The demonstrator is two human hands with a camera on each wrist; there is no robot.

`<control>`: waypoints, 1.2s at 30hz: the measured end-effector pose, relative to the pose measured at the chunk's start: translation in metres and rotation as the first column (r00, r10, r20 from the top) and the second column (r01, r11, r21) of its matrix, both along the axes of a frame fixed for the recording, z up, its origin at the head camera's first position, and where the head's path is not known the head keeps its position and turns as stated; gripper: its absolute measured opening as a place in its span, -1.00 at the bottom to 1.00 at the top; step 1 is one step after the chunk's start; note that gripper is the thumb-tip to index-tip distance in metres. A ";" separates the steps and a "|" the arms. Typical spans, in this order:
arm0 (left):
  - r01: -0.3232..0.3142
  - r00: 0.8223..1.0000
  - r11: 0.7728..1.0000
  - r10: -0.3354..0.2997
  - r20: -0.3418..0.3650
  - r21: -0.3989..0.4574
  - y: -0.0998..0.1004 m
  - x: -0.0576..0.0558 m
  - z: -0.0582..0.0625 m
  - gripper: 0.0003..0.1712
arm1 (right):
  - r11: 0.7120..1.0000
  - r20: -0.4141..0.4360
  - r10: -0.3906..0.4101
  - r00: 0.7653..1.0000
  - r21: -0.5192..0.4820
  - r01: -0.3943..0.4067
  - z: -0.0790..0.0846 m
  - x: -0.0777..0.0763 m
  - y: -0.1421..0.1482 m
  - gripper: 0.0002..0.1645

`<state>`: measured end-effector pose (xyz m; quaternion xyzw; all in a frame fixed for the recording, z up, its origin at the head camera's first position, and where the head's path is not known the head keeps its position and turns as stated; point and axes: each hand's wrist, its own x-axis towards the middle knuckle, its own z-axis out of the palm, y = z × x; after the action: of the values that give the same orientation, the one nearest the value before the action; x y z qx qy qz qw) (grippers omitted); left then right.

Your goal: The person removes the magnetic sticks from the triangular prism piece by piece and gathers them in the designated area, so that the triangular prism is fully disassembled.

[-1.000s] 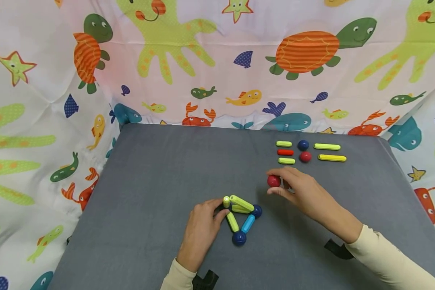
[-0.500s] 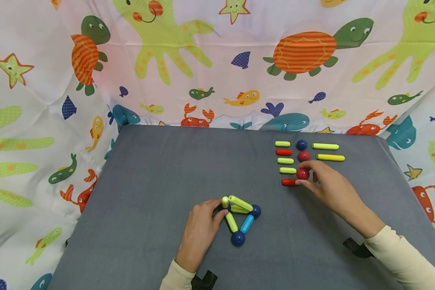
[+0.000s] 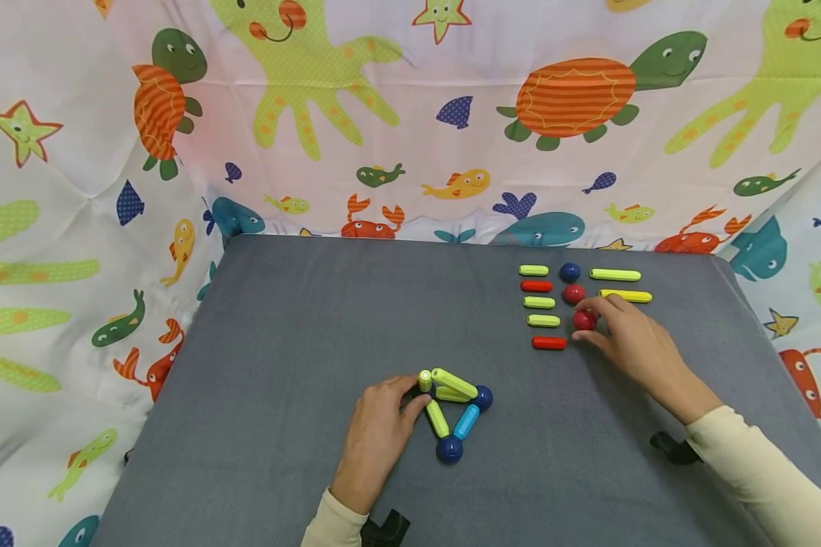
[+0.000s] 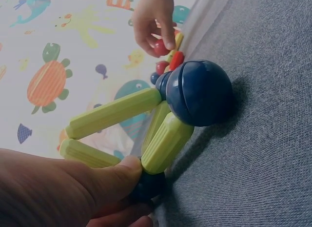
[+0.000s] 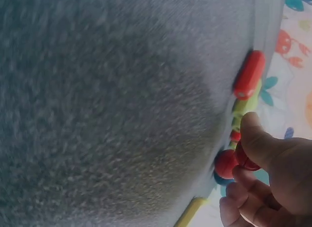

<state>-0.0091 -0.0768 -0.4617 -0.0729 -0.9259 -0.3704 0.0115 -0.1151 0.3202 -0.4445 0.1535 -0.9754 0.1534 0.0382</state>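
R hand [image 3: 632, 351] grip closed on red ball [image 3: 584, 320] just beside 2nd red ball [image 3: 574, 294], rear R of bench [image 3: 280, 327]; L hand [image 3: 376, 441] pinches rod frame [image 3: 454, 394] at blue corner ball [image 4: 148, 189]; R nudge could poss. roll 2nd ball off.

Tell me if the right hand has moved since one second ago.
Yes. In the head view, the right hand has moved rightward and slightly farther back, judged against the loose blue ball.
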 end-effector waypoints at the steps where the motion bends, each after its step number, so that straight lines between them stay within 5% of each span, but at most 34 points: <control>1: 0.000 1.000 1.000 0.000 -0.002 0.001 0.000 0.000 0.000 -0.66 | 1.000 0.007 -0.001 1.000 0.006 0.001 -0.001 -0.001 0.001 -0.43; 36: 0.009 1.000 1.000 -0.009 -0.002 0.000 -0.001 0.000 -0.002 -0.67 | 0.999 0.092 -0.001 0.996 0.040 -0.003 -0.012 -0.014 0.011 -0.37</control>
<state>-0.0096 -0.0778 -0.4636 -0.0774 -0.9256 -0.3705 0.0106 -0.1288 0.3308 -0.4561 0.1475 -0.9789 0.1408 -0.0097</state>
